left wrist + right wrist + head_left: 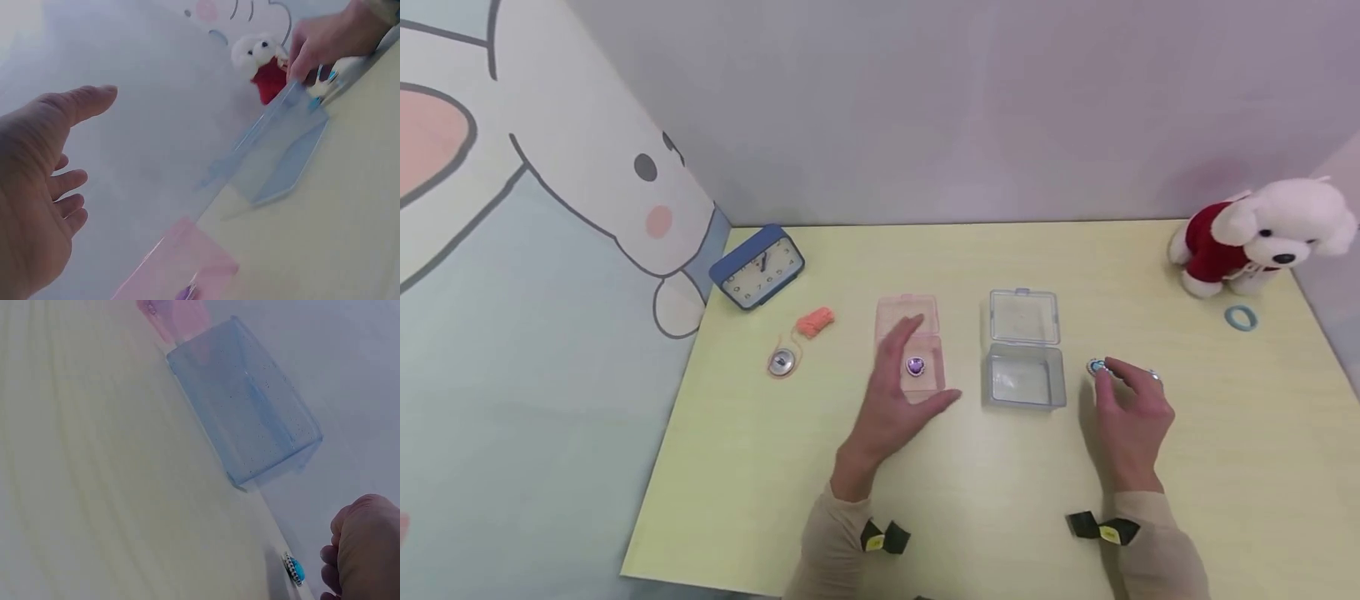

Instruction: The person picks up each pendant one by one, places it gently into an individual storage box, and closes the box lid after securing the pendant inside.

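At centre, the left hand [887, 412] is empty, fingers spread, blocking part of the pink box [891, 312] holding a purple gem [915, 367]. Beside that, the clear box [1026, 404] has its lid [1024, 317] laid back, presumably for access. Farther right, the right hand [1131, 417] bends its fingers to a blue gem [1094, 367], partly hidden; whether they pinch it is unclear.

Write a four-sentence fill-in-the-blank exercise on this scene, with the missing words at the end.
1. The gem in the pink box is ____.
2. The lid of the clear box is ____.
3. The hand nearest the blue gem is the person's ____ one.
4. The toy dog wears a ____ top.

Missing words: purple; open; right; red.
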Tool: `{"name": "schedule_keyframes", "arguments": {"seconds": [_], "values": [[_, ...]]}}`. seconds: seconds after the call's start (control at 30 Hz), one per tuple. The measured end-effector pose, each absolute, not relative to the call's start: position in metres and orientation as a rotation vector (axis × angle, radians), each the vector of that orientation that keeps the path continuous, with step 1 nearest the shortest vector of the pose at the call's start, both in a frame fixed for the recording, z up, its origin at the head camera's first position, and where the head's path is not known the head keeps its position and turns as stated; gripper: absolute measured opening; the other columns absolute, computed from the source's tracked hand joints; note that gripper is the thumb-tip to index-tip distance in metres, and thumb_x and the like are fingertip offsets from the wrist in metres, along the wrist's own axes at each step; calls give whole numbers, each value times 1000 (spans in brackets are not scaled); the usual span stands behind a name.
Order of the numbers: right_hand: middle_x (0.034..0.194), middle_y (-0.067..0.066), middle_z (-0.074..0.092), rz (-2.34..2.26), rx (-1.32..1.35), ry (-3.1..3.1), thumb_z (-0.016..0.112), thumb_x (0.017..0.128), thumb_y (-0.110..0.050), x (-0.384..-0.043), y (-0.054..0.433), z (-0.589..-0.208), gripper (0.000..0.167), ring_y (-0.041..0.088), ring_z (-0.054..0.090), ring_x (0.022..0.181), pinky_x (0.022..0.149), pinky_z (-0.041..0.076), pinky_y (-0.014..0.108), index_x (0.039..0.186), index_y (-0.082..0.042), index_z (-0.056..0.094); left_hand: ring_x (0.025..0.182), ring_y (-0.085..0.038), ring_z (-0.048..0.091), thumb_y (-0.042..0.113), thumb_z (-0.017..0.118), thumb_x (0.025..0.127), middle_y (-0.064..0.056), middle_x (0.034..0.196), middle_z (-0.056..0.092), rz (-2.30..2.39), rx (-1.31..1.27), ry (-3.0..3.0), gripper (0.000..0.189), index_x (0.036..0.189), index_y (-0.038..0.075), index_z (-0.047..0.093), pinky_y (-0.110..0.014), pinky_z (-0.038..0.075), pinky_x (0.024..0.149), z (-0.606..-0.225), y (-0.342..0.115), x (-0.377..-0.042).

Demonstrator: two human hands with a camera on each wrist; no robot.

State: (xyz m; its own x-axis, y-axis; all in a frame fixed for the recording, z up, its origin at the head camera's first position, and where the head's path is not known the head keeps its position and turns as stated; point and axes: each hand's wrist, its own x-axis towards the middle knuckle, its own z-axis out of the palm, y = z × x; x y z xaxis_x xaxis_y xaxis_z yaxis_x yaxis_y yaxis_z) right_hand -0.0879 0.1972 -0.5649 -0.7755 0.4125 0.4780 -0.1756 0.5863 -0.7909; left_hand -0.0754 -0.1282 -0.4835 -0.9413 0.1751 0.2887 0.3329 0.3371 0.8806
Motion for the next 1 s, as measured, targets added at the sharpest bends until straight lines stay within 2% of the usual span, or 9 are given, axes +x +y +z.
{"name": "schedule_keyframes", "arguments": {"seconds": [0.1, 0.33, 0.47, 0.57, 0.67, 0.83, 0.87, 0.93, 1.0], "values": [[109, 25, 76, 1192, -227, -2169, 72, 93, 3, -86, 203, -568, 21, -12, 55, 103, 94, 40, 11, 113, 6, 77, 158, -24, 29, 21, 92, 82, -1, 170, 33, -1676, -608, -2458, 104, 165, 19, 29, -53, 30, 126, -482, -99, -75], [110, 25, 72, 1228, -270, -2204, 74, 94, -1, -83, 207, -571, 25, -5, 53, 99, 90, 39, 14, 119, 5, 75, 149, -30, 37, 23, 92, 82, -3, 171, 24, -1698, -713, -2550, 115, 167, 29, 15, -50, 42, 119, -500, -53, -79], [114, 23, 71, 1206, -315, -2265, 76, 94, -5, -83, 208, -570, 31, 0, 52, 97, 85, 37, 14, 124, 2, 73, 153, -27, 31, 30, 92, 82, -8, 174, 16, -1584, -686, -2635, 123, 169, 25, 5, -47, 41, 120, -510, -41, -83], [116, 22, 70, 1182, -324, -2316, 78, 94, -8, -84, 207, -569, 35, 9, 52, 98, 82, 34, 15, 128, 0, 72, 150, -28, 34, 30, 92, 81, -9, 173, 15, -1569, -641, -2659, 126, 168, 18, 2, -47, 41, 120, -518, -37, -84], [115, 23, 70, 1152, -314, -2345, 79, 93, -9, -85, 206, -569, 39, 18, 53, 97, 81, 33, 15, 129, 1, 71, 146, -29, 38, 29, 92, 81, -9, 171, 19, -1598, -593, -2658, 127, 168, 13, 1, -47, 41, 120, -526, -35, -85], [114, 23, 69, 1139, -320, -2368, 79, 92, -7, -85, 206, -568, 42, 24, 54, 95, 82, 33, 14, 131, 2, 69, 145, -24, 39, 29, 92, 82, -6, 167, 26, -1647, -523, -2679, 126, 168, 16, 1, -44, 42, 119, -540, -29, -86], [114, 22, 68, 1139, -330, -2377, 79, 92, -7, -85, 206, -568, 42, 24, 54, 96, 83, 33, 14, 132, 1, 69, 144, -23, 39, 29, 92, 82, -5, 167, 27, -1648, -508, -2689, 125, 168, 16, 1, -44, 42, 119, -542, -29, -86], [114, 23, 68, 1148, -336, -2389, 78, 92, -8, -85, 206, -568, 43, 25, 55, 98, 98, 37, 15, 132, 1, 68, 144, -22, 39, 30, 91, 83, -5, 165, 29, -1650, -484, -2703, 125, 168, 17, 1, -44, 42, 120, -545, -28, -86], [114, 24, 67, 1160, -345, -2399, 78, 92, -9, -85, 206, -568, 43, 28, 56, 99, 114, 37, 23, 132, 1, 68, 144, -21, 40, 30, 91, 83, -5, 165, 30, -1648, -459, -2721, 124, 168, 17, 2, -45, 42, 120, -546, -27, -86]]}}
